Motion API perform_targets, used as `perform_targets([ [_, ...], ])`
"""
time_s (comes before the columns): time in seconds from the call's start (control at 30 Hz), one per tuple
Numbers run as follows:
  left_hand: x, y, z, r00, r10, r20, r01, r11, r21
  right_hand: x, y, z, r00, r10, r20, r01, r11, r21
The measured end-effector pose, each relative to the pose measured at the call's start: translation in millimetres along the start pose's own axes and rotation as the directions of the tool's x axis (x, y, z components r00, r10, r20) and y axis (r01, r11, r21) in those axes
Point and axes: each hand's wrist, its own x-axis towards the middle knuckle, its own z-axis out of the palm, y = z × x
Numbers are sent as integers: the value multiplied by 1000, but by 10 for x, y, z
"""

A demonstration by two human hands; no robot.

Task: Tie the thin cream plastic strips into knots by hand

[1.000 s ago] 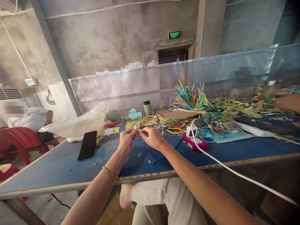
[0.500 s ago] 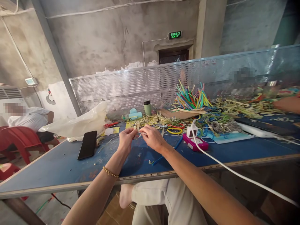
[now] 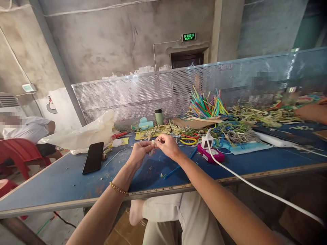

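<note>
My left hand (image 3: 141, 149) pinches a small pale strip (image 3: 153, 146) between thumb and fingers, above the blue table. Close beside it, my right hand (image 3: 167, 146) has its fingertips pressed together at the same pale piece. The piece is thin and whitish, with a short end hanging below the fingers; its exact kind is too small to make out. Beyond the hands lie scattered yellowish scraps (image 3: 163, 130) and yellow-handled scissors (image 3: 189, 141). A blue tube (image 3: 176, 170) lies on the table under my right wrist.
A black phone (image 3: 93, 158) and plastic bag (image 3: 84, 132) lie left. A magenta box (image 3: 211, 154) with a white cable (image 3: 245, 182) is to the right. Behind stand a green bottle (image 3: 159, 116) and colourful strips (image 3: 206, 105). Another person's arm (image 3: 310, 113) reaches in at right.
The pale piece now shows upright between my fingers, where before it was mostly covered. My hands remain close together, and the camera view has shifted slightly.
</note>
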Motion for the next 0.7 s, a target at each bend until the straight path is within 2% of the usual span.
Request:
perform_targets([
  [0.13, -5, 14, -39, 992, -98, 83, 104, 992, -70, -7, 16, -5, 995, 49, 87, -57, 994, 98],
  [0.3, 0, 30, -56, 982, -168, 88, 176, 979, -101, -20, 58, 21, 984, 55, 172, -98, 964, 249],
  [0.53, -11, 52, -57, 978, -171, 121, 181, 980, -79, -19, 68, 36, 984, 91, 156, -120, 974, 190],
  [0.7, -11, 26, -37, 989, -107, 99, 107, 994, 6, -28, 2, 18, 981, 143, 130, -158, 980, 119],
])
